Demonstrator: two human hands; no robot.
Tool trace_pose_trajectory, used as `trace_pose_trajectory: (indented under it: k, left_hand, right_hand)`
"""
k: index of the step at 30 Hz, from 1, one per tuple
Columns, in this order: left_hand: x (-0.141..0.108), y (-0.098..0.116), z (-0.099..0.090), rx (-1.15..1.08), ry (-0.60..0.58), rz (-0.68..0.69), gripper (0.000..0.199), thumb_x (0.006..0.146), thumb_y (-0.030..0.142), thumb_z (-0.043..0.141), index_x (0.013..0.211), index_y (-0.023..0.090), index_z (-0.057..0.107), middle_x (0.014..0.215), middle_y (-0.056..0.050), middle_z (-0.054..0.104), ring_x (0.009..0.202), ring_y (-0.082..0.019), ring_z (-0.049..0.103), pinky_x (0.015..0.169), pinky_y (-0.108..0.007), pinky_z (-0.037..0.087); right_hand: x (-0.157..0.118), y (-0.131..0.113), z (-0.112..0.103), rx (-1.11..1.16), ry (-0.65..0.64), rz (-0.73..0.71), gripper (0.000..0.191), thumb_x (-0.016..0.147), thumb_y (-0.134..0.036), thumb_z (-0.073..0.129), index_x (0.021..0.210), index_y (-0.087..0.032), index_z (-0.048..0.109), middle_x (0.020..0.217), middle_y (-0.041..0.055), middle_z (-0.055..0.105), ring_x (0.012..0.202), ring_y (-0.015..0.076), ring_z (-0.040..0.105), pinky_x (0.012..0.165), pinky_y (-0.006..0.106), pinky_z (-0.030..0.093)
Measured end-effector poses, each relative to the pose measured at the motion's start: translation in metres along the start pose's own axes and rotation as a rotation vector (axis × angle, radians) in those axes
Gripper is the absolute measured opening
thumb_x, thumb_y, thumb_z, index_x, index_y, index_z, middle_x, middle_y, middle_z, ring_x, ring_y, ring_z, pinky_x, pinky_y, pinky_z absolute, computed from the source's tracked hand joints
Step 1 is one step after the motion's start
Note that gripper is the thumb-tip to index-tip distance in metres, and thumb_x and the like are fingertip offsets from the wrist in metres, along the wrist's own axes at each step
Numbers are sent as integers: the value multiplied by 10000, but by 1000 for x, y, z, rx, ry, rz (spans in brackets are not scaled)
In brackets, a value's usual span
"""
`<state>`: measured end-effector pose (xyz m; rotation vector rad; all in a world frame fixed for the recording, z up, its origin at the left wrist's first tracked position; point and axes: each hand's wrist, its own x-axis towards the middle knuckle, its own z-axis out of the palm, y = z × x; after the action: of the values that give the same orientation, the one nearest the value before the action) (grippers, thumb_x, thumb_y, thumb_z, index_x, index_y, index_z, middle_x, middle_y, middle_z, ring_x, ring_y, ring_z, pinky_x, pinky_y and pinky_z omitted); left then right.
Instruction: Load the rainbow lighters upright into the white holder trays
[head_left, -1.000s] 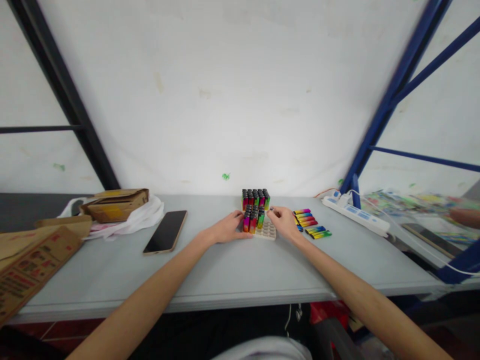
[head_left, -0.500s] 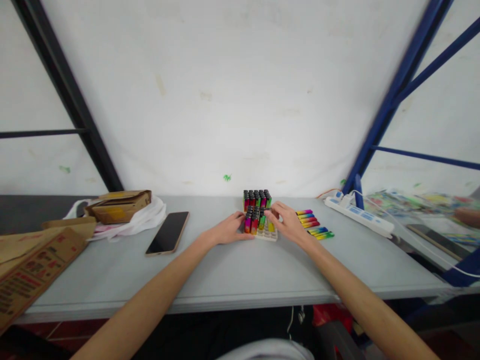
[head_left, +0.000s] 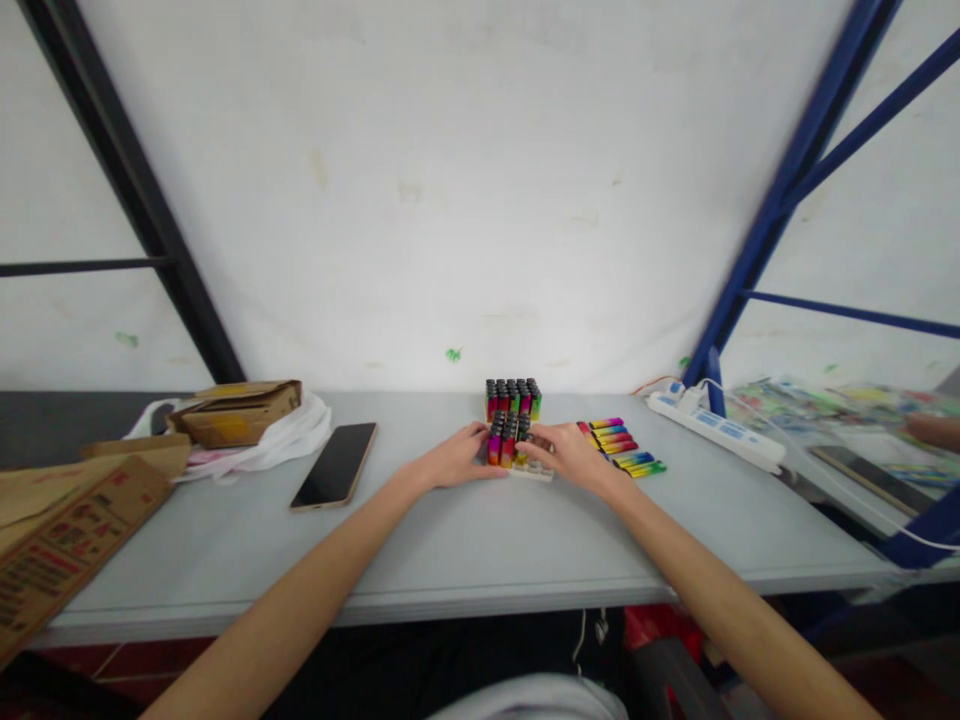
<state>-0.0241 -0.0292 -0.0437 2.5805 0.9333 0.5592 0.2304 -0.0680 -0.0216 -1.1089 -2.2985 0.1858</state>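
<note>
Colourful lighters are stood upright in the near tray, mid-tabletop: long axes vertical, black ends up. A second upright block of lighters is set just behind, black ends also up. Near tray is filled on its left part; bare sockets are seen at its near right, partly covered by the right hand.

Left hand: grip is spread wide round the tray's left side, thumb at the near edge; whether it's clamped can't be told. Right hand: fingers are bent over the tray's right side, grip narrow; whether a lighter is held can't be told, view blocked.

Loose lighters are laid flat just right of that hand, long axes roughly left-right, right ends angled slightly away on some.

Further out: phone left, power strip right, small carton on a white bag far left.
</note>
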Motion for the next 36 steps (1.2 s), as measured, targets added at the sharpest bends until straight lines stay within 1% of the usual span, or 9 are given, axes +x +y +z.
trace_pose_trajectory:
  k: [6,10,13,18,22,25,29,31,36]
  left_hand:
    - [0,-1,0,11,3,-4,614,872,623,682,1306,193,621,1305,-124,623,1236,-330,556,1116,-428,445]
    - [0,-1,0,12,-7,-1,597,873,616,679,1281,182,632,1333,-132,600,1259,-328,544,1143,-425,426]
    - [1,-1,0,-4,0,7,565,869,629,675,1226,192,655,1306,-122,609,1250,-326,543,1143,-430,429]
    - [1,-1,-1,8,-17,1,537,869,631,671,1162,180,671,1283,-127,610,1231,-328,547,1136,-439,434]
    - [1,0,-2,15,-16,3,551,872,648,659,1153,174,673,1274,-132,616,1219,-335,549,1124,-448,441]
    - [1,1,-2,6,-10,13,548,871,655,656,1149,183,673,1264,-121,621,1225,-326,546,1131,-439,432]
    - [1,0,-2,2,-14,5,550,870,644,663,1166,180,669,1276,-123,614,1234,-320,544,1135,-431,430]
    - [1,-1,-2,3,-14,0,552,865,640,673,1174,182,667,1288,-124,610,1234,-321,544,1135,-431,433]
    - [1,0,-2,29,-20,7,535,878,646,656,1158,190,675,1271,-115,624,1237,-323,543,1129,-417,437]
  right_hand:
    - [1,3,-4,-146,54,111,565,973,-635,511,616,-215,632,586,51,637,535,168,501,580,288,261]
    - [-1,26,-29,-174,135,144,572,1042,-556,365,700,-214,670,697,79,692,638,197,576,643,295,340]
    - [-7,52,-52,-202,161,169,488,1017,-511,424,753,-201,694,770,100,717,717,219,604,701,307,395]
    - [-21,80,-70,37,-87,197,374,916,-513,574,852,-191,754,856,81,758,762,223,647,728,315,461]
    - [-27,83,-66,190,-301,244,349,821,-514,687,881,-182,777,819,67,762,757,224,668,702,305,481]
    - [-26,84,-60,195,-347,255,309,781,-476,714,861,-185,782,782,58,755,717,217,660,677,302,478]
    - [-22,85,-55,85,-278,245,241,714,-440,773,746,-201,757,747,62,737,684,218,626,658,306,457]
    - [-20,82,-53,62,-215,214,263,744,-467,759,730,-205,741,748,69,733,689,219,615,673,310,454]
    - [-17,67,-50,118,-25,245,395,943,-547,535,1028,-207,714,713,27,716,625,194,592,653,295,445]
